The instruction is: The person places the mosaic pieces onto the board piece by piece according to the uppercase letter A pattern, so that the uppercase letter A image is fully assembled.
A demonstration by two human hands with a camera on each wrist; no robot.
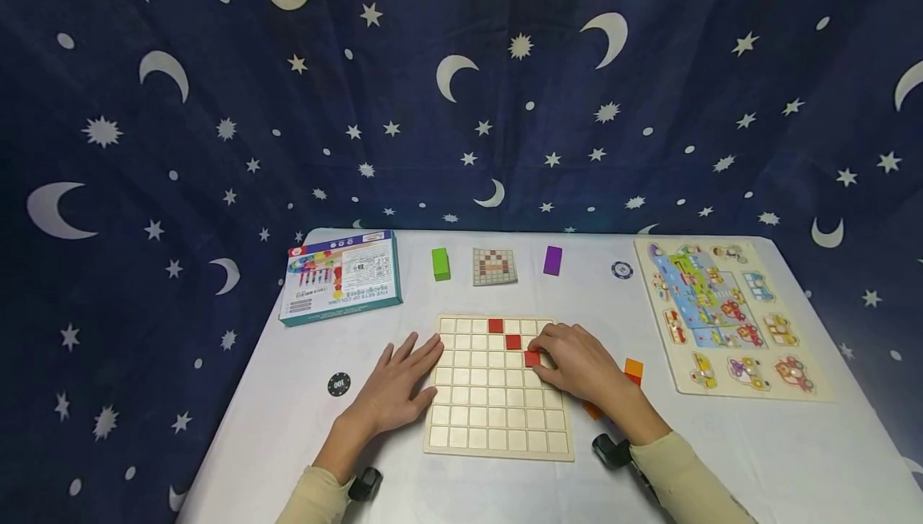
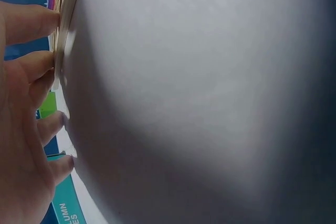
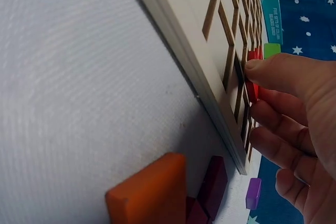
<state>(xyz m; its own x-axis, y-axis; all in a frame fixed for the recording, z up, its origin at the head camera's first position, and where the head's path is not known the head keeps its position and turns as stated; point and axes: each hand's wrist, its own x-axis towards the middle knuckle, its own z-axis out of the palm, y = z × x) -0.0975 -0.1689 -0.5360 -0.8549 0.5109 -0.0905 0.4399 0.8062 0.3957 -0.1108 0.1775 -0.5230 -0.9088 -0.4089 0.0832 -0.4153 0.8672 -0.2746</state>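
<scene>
A wooden grid board (image 1: 497, 396) lies flat on the white table, with a red square tile (image 1: 495, 326) in its top row and another red tile (image 1: 513, 342) diagonally below it. My right hand (image 1: 577, 360) pinches a third red tile (image 3: 252, 83) between thumb and fingers, at a cell near the board's right edge. At the board's left edge, my left hand (image 1: 395, 386) rests with fingers spread, its fingertips touching the rim. In the left wrist view, the thumb and a finger meet the board's side (image 2: 65, 24).
Orange blocks (image 3: 149, 190) and dark red ones (image 3: 212, 187) lie right of the board. Behind it stand a green block (image 1: 441, 264), a pattern card (image 1: 494, 267) and a purple block (image 1: 552, 260). A box (image 1: 342, 277), poker chips (image 1: 339, 384) and a picture puzzle (image 1: 743, 320) sit farther out.
</scene>
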